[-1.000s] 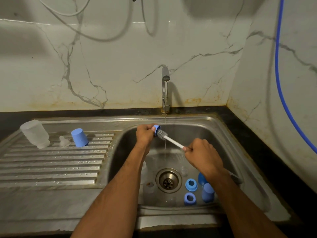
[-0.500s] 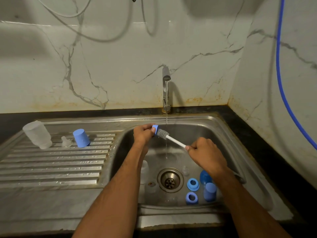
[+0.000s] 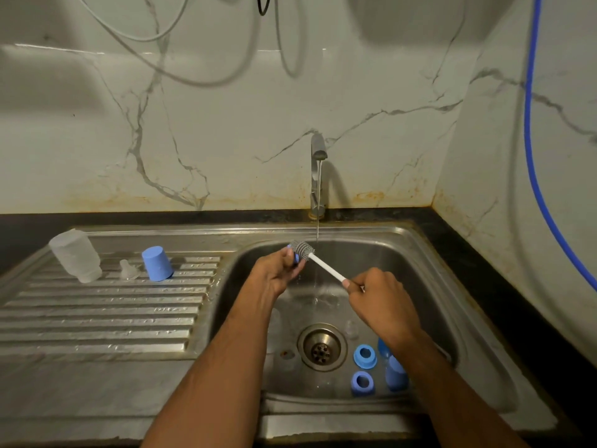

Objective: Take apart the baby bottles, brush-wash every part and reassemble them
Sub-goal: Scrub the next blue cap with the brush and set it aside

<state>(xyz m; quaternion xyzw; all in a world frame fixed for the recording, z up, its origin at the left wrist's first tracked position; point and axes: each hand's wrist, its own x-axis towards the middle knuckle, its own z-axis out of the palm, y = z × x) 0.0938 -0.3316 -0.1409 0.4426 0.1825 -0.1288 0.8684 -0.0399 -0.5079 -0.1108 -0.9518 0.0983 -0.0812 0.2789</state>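
Observation:
Over the sink basin (image 3: 403,253), my left hand (image 3: 274,273) grips a small blue bottle part (image 3: 295,257), mostly hidden by my fingers. My right hand (image 3: 378,295) holds the white handle of a bottle brush (image 3: 324,265); its grey bristle head lies against the blue part, just left of the running water. Two blue collar rings (image 3: 365,354) (image 3: 362,382) and a blue cap (image 3: 395,373) lie on the basin floor right of the drain (image 3: 321,347). On the drainboard stand an upturned clear bottle (image 3: 76,255), a clear teat (image 3: 127,270) and a blue cap (image 3: 157,263).
The tap (image 3: 318,176) runs a thin stream into the basin. Clear parts lie faintly on the basin floor near the drain. The ribbed drainboard (image 3: 97,312) stretches to the left. A blue hose (image 3: 533,140) hangs down the right wall.
The brush head has slid up and left over the blue part, which is now more covered by my left fingers. Both hands stayed over the basin.

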